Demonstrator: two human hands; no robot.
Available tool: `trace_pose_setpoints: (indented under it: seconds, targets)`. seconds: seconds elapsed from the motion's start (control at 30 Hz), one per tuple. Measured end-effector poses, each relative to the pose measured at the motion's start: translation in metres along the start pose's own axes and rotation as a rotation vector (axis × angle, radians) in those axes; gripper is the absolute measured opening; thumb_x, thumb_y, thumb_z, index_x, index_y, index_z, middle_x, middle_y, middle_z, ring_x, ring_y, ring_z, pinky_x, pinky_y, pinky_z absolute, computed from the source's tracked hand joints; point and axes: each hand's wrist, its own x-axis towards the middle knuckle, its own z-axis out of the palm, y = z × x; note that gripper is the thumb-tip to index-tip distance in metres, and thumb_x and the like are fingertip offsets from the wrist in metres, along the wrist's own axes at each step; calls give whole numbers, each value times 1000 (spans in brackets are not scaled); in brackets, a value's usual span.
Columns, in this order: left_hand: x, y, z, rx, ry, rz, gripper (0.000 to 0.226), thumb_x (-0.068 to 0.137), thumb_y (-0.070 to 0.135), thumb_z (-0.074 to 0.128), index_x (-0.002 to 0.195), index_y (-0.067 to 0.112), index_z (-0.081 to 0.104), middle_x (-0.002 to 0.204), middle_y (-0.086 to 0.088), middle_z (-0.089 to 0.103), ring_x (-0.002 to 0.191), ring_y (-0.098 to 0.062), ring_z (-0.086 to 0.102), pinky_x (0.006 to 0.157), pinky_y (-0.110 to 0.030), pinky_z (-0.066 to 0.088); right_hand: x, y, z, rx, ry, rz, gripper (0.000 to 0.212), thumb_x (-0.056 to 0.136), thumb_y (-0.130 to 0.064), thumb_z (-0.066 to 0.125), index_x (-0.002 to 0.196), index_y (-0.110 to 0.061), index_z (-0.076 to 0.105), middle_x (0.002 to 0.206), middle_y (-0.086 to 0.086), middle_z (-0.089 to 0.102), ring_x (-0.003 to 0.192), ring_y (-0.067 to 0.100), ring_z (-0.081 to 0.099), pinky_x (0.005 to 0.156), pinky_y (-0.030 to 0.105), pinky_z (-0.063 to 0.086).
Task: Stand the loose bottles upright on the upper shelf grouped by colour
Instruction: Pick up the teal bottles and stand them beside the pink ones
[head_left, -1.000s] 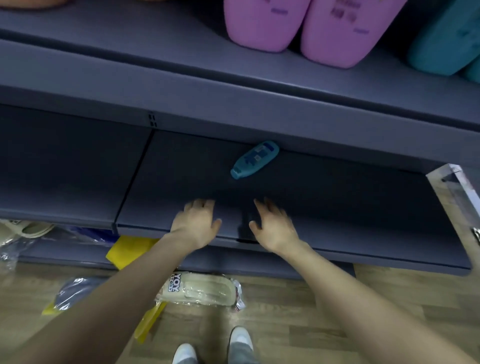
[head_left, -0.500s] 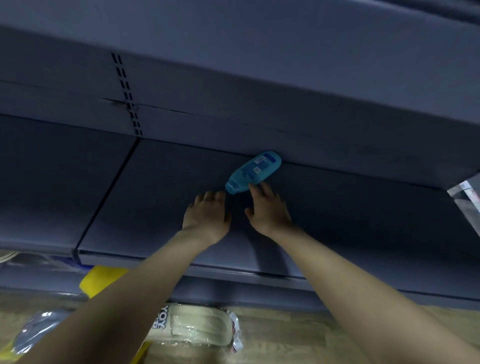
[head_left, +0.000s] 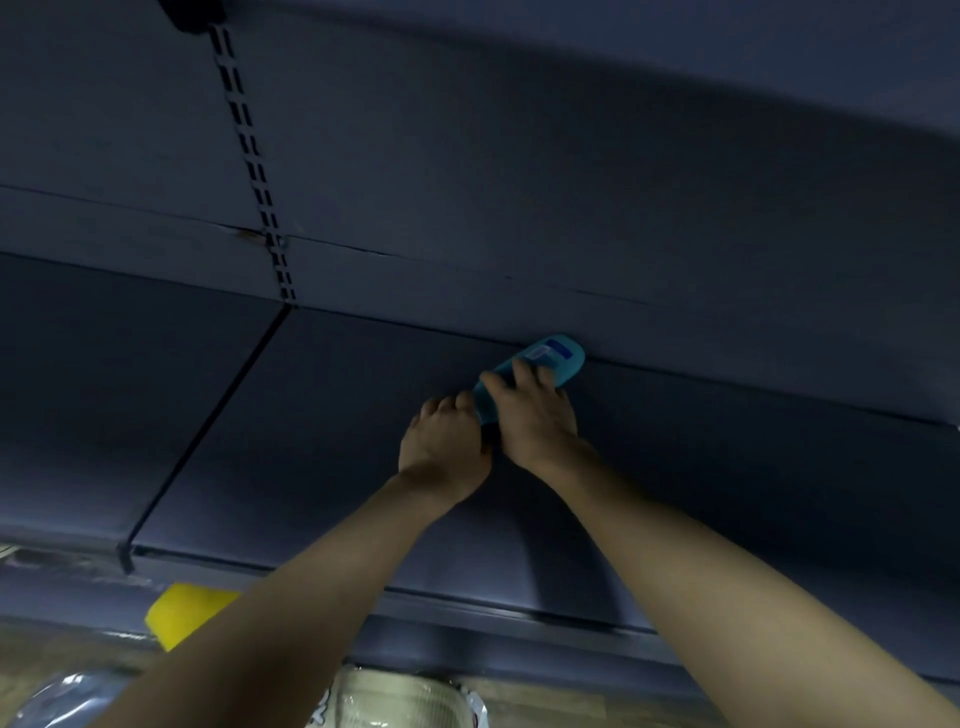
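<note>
A blue bottle (head_left: 553, 361) with a label lies on its side at the back of a dark shelf board (head_left: 337, 447), its base toward the back wall. My right hand (head_left: 530, 415) is on top of it, fingers curled over its body. My left hand (head_left: 441, 447) sits right beside it on the left, its fingers curled at the bottle's cap end, which is hidden between the two hands. The shelf above is out of view; only its dark underside shows.
A slotted upright (head_left: 254, 171) runs down the back wall. A seam (head_left: 208, 431) splits the shelf into two boards. Below the shelf edge lie a yellow item (head_left: 182, 613) and plastic-wrapped slippers (head_left: 395, 696) on the wooden floor.
Both hands moved from the shelf's front edge to its back; my right hand now covers the bottle. The view has dropped lower and nearer, and the upper shelf's bottles have left the frame.
</note>
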Motion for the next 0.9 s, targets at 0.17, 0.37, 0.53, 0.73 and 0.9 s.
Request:
trace_pose_setpoints:
  seconds: [0.17, 0.37, 0.53, 0.73, 0.9]
  targets:
    - [6, 1, 0, -20, 35, 14, 41, 93, 21, 48, 131, 6, 42, 132, -10, 49, 127, -25, 39, 99, -33, 37, 13, -3, 1, -124, 24, -42, 59, 89, -22, 61, 141, -25, 33, 149, 10, 21, 135, 33, 20, 109, 48, 28]
    - [9, -3, 0, -6, 31, 20, 42, 93, 23, 48, 131, 6, 43, 133, -10, 47, 128, -25, 37, 99, -33, 37, 18, -6, -2, -254, 36, -110, 48, 89, -22, 60, 134, -21, 42, 144, 7, 31, 131, 32, 28, 98, 45, 38]
    - [5, -8, -1, 2, 6, -7, 46, 91, 18, 48, 135, 10, 40, 136, -9, 45, 129, -25, 37, 100, -33, 37, 11, -3, -8, -280, 46, -188, 44, 88, -6, 58, 129, -10, 44, 133, 7, 44, 124, 29, 42, 82, 40, 46]
    - [-12, -8, -9, 26, -75, -36, 55, 90, 14, 52, 142, 12, 33, 142, -8, 38, 133, -24, 31, 102, -34, 35, -18, 7, -12, -226, 204, -254, 54, 84, -5, 60, 135, -6, 41, 142, 10, 40, 115, 28, 56, 78, 37, 52]
    - [-38, -6, -18, 15, -134, -25, 60, 86, 10, 52, 143, 14, 32, 142, -7, 36, 133, -26, 29, 101, -33, 35, -44, 7, -20, 11, 357, -324, 69, 27, -3, 89, 93, -2, 69, 100, 12, 70, 57, 28, 67, 34, 26, 46]
